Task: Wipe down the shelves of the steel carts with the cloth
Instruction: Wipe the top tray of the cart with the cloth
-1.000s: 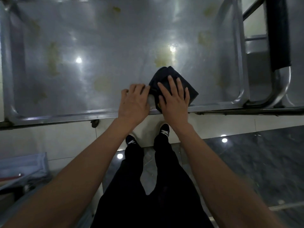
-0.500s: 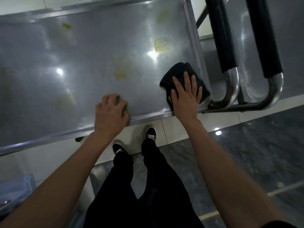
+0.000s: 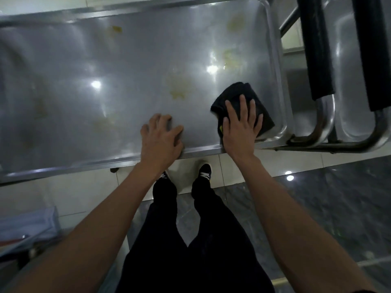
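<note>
**Cloth is parked in the near right corner, and all the grime is up and to the left of it**

The right hand (image 3: 240, 129) lies flat on the dark cloth (image 3: 243, 106), fingers (image 3: 243, 106) straight and a bit spread, pressing down instead of gripping. The cloth is a folded wad sitting on the top shelf (image 3: 127, 70) of the steel cart, tucked into the corner nearest the person on the right side, just beside the raised rim (image 3: 275, 60) and close to the front edge. Its long side seems to run on a diagonal, from front-right to back-left.

The left hand (image 3: 160, 140) rests on the front lip of the shelf, fingers loosely bent onto the steel, holding nothing. It looks like it's just bracing the cart.

What the next stroke turns on, as I read it: the yellowish stains (image 3: 179, 89) sit away from the fingertips, further in and to the left of the cloth, with more smudges (image 3: 230, 58) up along the right rim and one (image 3: 115, 29) way over by the far edge. The right hand owns the cloth and is nearer the lot, so my guess is a push away from the body and across to the left.

The two black-sleeved handles (image 3: 317, 49) stand just right of the rim, so there's no room to swing out that way.
</note>
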